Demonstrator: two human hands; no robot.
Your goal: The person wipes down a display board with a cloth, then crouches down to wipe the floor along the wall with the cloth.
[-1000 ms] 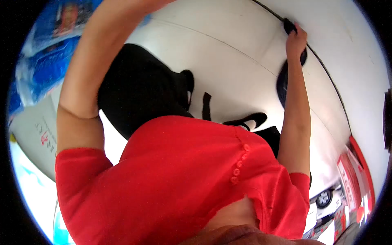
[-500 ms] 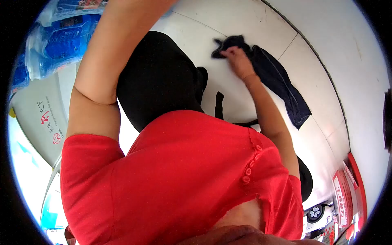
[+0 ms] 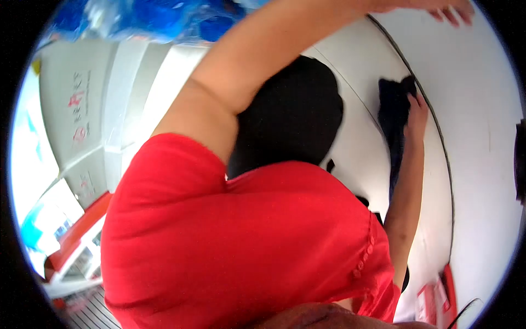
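Observation:
A long dark navy garment [image 3: 392, 112] stretches over the pale tiled floor, its far end close to the dark line at the foot of the white wall. My right hand [image 3: 417, 118] has its fingers closed on the edge of this cloth near that far end. My right forearm covers part of the garment's lower end. At the top right, my left hand [image 3: 453, 12] is stretched out in front of the white wall, fingers apart and holding nothing. The top edge of the frame cuts off part of it.
Blue plastic-wrapped goods [image 3: 181, 22] lie along the upper left. A grey box with printed writing [image 3: 76, 82] stands at the left. My black-clad knee [image 3: 298, 109] is in the middle, near a small black strap [image 3: 330, 165]. Red-and-white packaging [image 3: 430, 304] sits at lower right.
My left hand has come into view at the top right. My right hand has gone from above the cloth to gripping it, and the cloth now lies nearer the wall. The view has shifted.

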